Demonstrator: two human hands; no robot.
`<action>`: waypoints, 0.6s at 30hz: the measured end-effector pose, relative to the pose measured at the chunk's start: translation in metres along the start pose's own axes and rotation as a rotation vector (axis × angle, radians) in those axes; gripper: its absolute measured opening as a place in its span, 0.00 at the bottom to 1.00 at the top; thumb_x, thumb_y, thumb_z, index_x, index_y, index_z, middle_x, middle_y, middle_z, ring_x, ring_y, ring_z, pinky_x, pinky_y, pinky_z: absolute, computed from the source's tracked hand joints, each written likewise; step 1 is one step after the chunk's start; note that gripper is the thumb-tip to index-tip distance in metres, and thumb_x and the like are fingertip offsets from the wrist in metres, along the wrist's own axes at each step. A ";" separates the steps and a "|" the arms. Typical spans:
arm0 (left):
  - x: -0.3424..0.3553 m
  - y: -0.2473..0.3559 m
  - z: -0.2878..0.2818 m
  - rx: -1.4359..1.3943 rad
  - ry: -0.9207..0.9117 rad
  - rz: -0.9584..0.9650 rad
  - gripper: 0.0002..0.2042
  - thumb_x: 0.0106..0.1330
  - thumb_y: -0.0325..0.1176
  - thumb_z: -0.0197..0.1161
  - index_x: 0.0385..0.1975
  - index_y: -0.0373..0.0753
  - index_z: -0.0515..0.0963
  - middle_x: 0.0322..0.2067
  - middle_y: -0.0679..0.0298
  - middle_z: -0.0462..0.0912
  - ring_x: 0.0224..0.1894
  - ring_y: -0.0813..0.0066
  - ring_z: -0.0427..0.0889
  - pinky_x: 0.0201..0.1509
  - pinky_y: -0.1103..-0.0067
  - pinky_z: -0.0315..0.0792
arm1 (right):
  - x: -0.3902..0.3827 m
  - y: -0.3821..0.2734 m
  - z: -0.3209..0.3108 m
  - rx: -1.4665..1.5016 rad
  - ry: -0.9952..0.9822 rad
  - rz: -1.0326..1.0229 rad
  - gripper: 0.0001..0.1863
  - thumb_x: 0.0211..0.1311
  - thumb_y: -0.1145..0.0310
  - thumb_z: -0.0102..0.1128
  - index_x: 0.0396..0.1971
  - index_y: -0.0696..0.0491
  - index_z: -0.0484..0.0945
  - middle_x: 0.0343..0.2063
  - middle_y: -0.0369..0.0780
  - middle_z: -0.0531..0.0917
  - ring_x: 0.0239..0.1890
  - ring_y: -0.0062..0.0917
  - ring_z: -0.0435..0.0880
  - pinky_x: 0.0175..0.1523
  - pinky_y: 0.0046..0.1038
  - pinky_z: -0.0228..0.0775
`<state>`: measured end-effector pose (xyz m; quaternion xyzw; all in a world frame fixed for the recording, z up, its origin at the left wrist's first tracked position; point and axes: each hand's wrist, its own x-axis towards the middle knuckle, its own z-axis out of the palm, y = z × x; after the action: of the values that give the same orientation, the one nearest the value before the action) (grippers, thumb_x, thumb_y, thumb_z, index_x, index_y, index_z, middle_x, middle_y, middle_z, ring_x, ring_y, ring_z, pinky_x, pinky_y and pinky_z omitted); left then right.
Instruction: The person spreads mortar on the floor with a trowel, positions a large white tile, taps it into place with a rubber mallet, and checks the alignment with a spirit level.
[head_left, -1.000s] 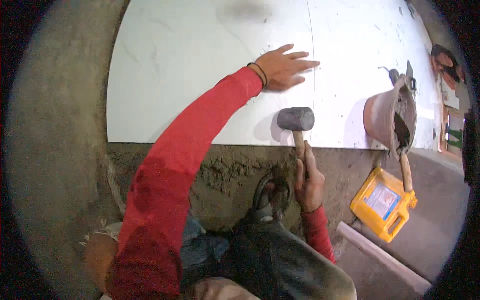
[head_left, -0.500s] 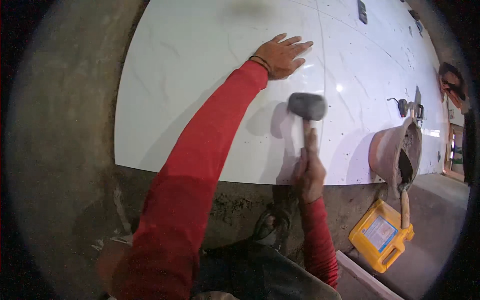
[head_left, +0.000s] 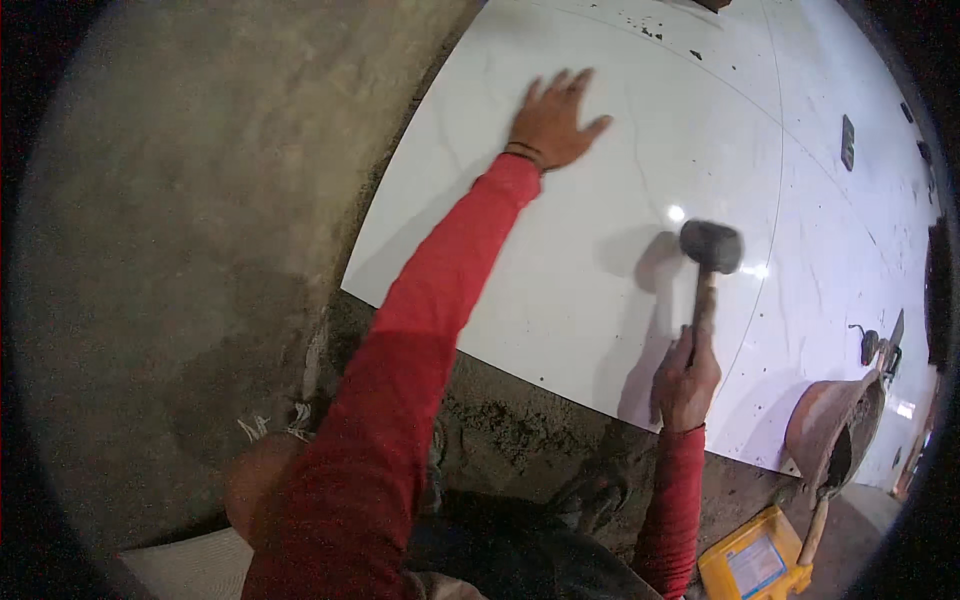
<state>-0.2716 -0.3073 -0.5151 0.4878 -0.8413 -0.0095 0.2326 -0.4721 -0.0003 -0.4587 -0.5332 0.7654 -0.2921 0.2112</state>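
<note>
My left hand [head_left: 555, 122] rests flat with its fingers spread on a large glossy white floor tile [head_left: 480, 290], towards its far left part. My right hand [head_left: 688, 385] is wrapped round the wooden handle of a rubber mallet [head_left: 712, 246]. The dark mallet head hangs over the tile near its right-hand joint, and its shadow falls to the left of it. Whether the head touches the tile, I cannot tell.
A bucket [head_left: 828, 425] with grey mortar stands tilted-looking at the right, a wooden handle sticking out. Below it is a yellow jug [head_left: 757, 560]. Small tools [head_left: 880, 347] and a dark block [head_left: 848, 142] lie on tiles further right. Bare concrete [head_left: 220, 200] stretches along the left.
The view has swung, so the tile and bucket sit further right and lower. My left hand has turned, fingers now pointing away from me. The mallet stays in my right hand.
</note>
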 end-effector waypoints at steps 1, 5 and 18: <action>-0.004 -0.008 -0.006 0.003 -0.005 -0.028 0.37 0.71 0.60 0.48 0.72 0.41 0.54 0.68 0.50 0.64 0.73 0.55 0.57 0.76 0.56 0.47 | 0.000 -0.001 0.001 -0.010 0.015 0.013 0.26 0.70 0.77 0.46 0.68 0.60 0.63 0.60 0.56 0.75 0.58 0.41 0.80 0.56 0.33 0.73; -0.024 -0.045 -0.021 0.076 -0.030 0.017 0.38 0.69 0.58 0.53 0.71 0.40 0.55 0.68 0.51 0.64 0.73 0.53 0.57 0.75 0.55 0.48 | -0.003 0.030 0.022 -0.126 -0.030 -0.073 0.29 0.69 0.77 0.49 0.70 0.54 0.61 0.51 0.55 0.78 0.49 0.43 0.82 0.48 0.36 0.75; -0.082 -0.045 -0.067 0.143 -0.097 -0.310 0.38 0.71 0.57 0.51 0.74 0.42 0.49 0.74 0.55 0.52 0.76 0.52 0.48 0.75 0.49 0.40 | -0.001 -0.012 0.012 0.132 0.305 -0.095 0.33 0.69 0.73 0.52 0.72 0.52 0.55 0.35 0.52 0.80 0.28 0.49 0.80 0.33 0.43 0.74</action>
<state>-0.1738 -0.2487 -0.4976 0.6259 -0.7648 -0.0089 0.1524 -0.4556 -0.0054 -0.4593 -0.5033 0.7417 -0.4288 0.1131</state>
